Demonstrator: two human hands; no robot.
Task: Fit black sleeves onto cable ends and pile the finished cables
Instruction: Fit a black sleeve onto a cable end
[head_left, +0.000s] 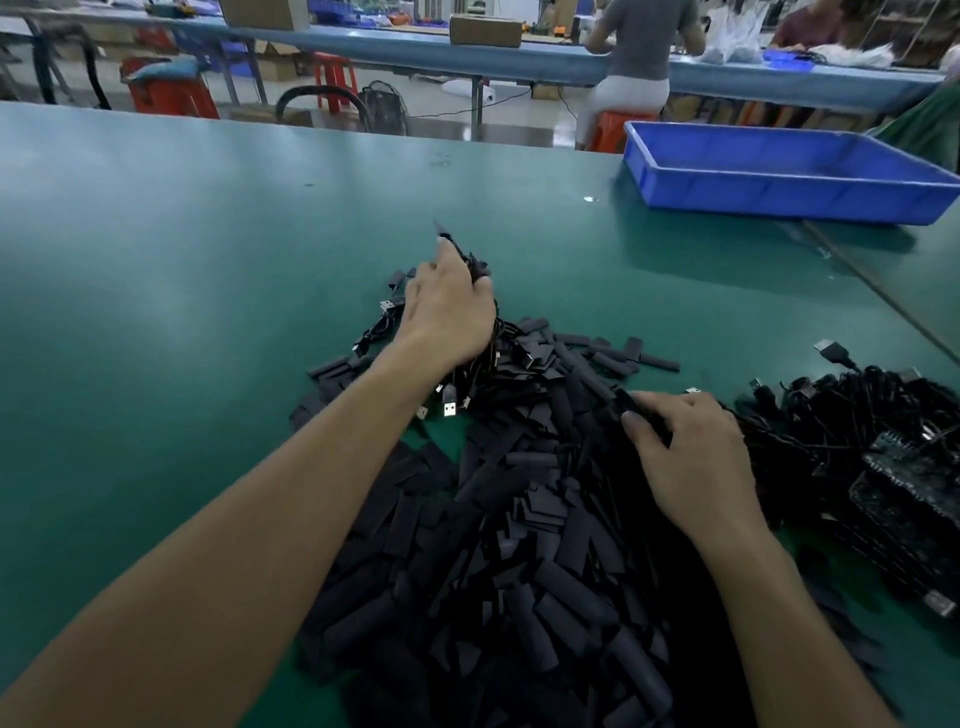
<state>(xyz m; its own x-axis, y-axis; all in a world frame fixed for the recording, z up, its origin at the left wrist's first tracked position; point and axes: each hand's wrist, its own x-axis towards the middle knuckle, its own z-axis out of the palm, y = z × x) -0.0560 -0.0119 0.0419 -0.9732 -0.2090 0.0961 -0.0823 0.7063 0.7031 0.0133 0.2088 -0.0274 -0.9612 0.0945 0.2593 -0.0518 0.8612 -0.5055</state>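
Observation:
A big heap of flat black sleeves (519, 545) covers the green table (182, 260) in front of me. My left hand (449, 306) reaches over the far end of the heap and grips a bundle of black cables (483, 358), whose metal USB plugs hang below my wrist. One cable end sticks up past my fingers. My right hand (685, 452) rests on the heap's right side and pinches a single black sleeve (631, 402) between thumb and fingers. A pile of black cables (852, 415) lies to the right.
A blue plastic tray (779, 171) stands at the table's far right. A dark plastic basket (914, 499) sits at the right edge beside the cable pile. Behind the table, people sit at another long bench with red stools.

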